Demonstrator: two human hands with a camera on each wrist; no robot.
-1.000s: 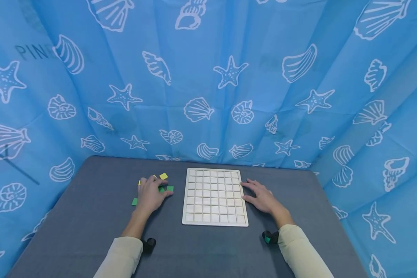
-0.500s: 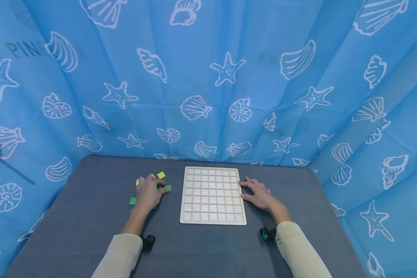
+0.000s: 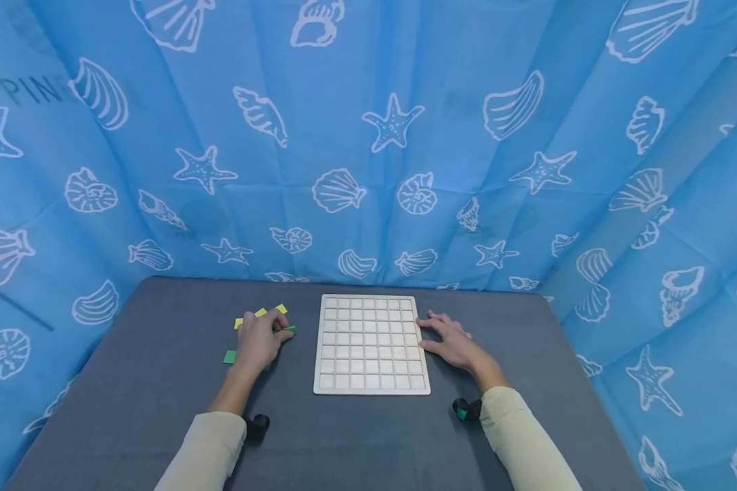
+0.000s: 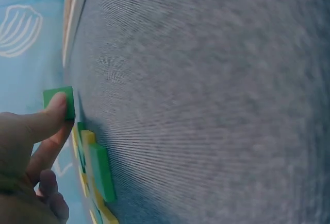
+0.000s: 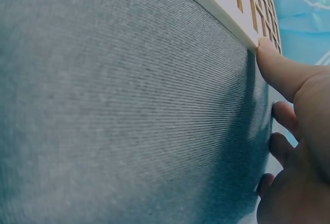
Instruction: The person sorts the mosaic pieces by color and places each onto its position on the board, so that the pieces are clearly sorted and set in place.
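Note:
My left hand is over the left part of the table. In the left wrist view it pinches a square green tile between thumb and fingertip, above the cloth. Below and beside that hand lie several other tiles, among them a green tile and a yellow tile. To the right stands a pale square board divided into a grid of light cells. My right hand has its thumb and fingertips at the board's right edge, with the fingers loosely spread; the right wrist view shows the thumb touching the rim.
A grey cloth covers the table. One green tile lies left of my left wrist. Behind and to the sides hangs a blue curtain printed with white shells and starfish. Dark wrist-worn devices sit at both cuffs.
My left hand has picked up the green tile that lay by its fingertips, and it now stands tilted in the pinch. The right hand stays at the board's edge; the head view shifted slightly.

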